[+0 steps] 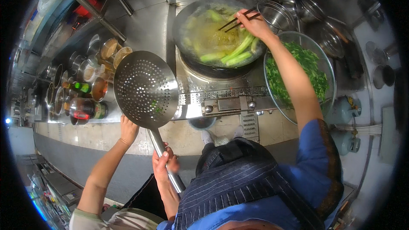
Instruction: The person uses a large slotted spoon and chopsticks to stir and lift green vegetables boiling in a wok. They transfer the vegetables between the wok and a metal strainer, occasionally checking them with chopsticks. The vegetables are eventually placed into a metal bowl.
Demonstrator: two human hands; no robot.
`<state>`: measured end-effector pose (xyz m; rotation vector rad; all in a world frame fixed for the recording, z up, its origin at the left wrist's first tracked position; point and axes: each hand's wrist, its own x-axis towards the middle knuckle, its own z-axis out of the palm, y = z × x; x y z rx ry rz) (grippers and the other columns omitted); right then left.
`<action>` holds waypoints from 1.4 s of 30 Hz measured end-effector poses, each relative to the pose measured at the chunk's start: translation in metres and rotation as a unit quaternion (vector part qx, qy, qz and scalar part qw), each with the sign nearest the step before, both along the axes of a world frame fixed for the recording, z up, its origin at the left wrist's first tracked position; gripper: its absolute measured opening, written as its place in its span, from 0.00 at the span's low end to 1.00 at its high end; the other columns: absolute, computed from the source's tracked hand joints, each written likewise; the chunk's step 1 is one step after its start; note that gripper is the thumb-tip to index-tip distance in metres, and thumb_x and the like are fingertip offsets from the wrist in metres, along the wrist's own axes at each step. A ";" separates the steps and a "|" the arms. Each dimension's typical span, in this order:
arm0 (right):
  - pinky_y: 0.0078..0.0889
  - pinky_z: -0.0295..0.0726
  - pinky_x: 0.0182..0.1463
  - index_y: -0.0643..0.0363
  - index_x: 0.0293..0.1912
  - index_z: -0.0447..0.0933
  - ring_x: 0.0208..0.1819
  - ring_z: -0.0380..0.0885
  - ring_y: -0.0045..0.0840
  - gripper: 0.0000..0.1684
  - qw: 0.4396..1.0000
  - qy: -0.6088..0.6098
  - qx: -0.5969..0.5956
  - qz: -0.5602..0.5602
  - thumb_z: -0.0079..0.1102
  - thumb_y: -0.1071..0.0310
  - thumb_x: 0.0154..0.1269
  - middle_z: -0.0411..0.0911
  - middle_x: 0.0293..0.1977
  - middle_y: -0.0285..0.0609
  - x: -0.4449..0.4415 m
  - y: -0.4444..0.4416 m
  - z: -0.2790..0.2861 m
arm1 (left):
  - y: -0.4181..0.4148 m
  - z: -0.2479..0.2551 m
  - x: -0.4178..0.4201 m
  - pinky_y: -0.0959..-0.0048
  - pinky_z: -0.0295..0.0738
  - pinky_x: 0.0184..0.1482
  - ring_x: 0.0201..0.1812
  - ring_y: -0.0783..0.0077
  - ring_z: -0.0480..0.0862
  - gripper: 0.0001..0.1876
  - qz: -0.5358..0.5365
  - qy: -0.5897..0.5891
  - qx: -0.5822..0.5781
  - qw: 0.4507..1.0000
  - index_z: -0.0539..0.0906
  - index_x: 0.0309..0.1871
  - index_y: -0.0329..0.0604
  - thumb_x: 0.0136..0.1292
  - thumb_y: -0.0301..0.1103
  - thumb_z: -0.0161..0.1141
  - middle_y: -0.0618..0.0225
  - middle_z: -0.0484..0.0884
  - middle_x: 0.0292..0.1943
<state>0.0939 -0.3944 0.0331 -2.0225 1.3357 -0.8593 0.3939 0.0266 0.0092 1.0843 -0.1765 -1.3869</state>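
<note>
My right hand [252, 24] holds a pair of dark chopsticks [235, 23], their tips at the steaming liquid in a large wok [179, 43]. Pale green vegetable stalks [238, 51] lie in that liquid, mostly along the near and right sides. In my left hand [164, 163] is the metal handle of a perforated strainer ladle [145, 86]. Its round bowl is raised left of the wok, with a few green bits [155, 105] on it. Below my right forearm stands a clear bowl [332, 80] of chopped leafy greens [297, 67], partly hidden by the arm.
At left, a co-worker's hand [129, 131] is near the counter edge, partly behind the strainer. Several seasoning containers [99, 88] and bottles [88, 108] crowd the left counter. Metal pots [276, 16] stand right of the wok. A bucket [202, 123] is on the floor below.
</note>
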 end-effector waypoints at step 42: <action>0.19 0.76 0.26 0.64 0.41 0.76 0.22 0.77 0.18 0.16 0.943 -0.274 -0.018 -0.186 0.45 0.61 0.72 0.76 0.26 0.39 -0.050 0.077 -0.059 | -0.005 -0.002 -0.009 0.85 0.58 0.12 0.12 0.87 0.59 0.16 -0.068 -0.006 -0.030 0.997 0.68 0.51 0.38 0.61 0.30 0.56 0.75 0.62 0.21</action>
